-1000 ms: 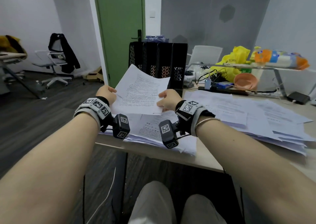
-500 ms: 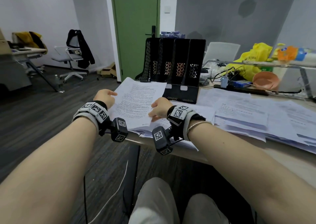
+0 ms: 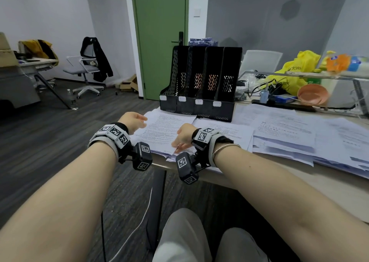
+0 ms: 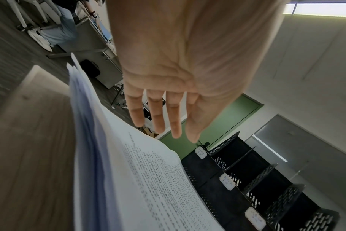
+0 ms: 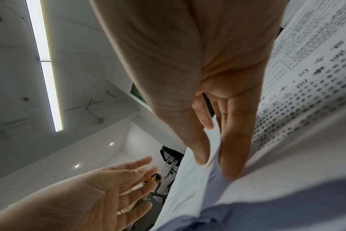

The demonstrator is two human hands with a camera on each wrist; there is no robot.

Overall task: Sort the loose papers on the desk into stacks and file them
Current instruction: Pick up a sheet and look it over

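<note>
A printed sheet [image 3: 165, 130] lies on top of a paper stack at the desk's left corner, in front of a black four-slot file rack [image 3: 199, 82]. My right hand [image 3: 180, 144] pinches the sheet's near right edge; the right wrist view shows its thumb above and fingers below the paper [image 5: 192, 179]. Beside the sheet's left edge, my left hand [image 3: 139, 121] hovers with straight fingers and holds nothing, as the left wrist view confirms [image 4: 158, 125]. The rack's slots [image 4: 247, 171] look empty and carry small white labels.
More loose papers [image 3: 289, 134] spread in overlapping piles across the desk [image 3: 299, 181] to the right. Behind them are cables, an orange bowl [image 3: 312, 94] and a yellow bag [image 3: 295, 70]. An office chair [image 3: 87, 70] stands on the floor to the left.
The sheet, held up with both hands a second ago, has come down flat onto the left stack. My left hand has let go and opened; the right hand still holds the edge.
</note>
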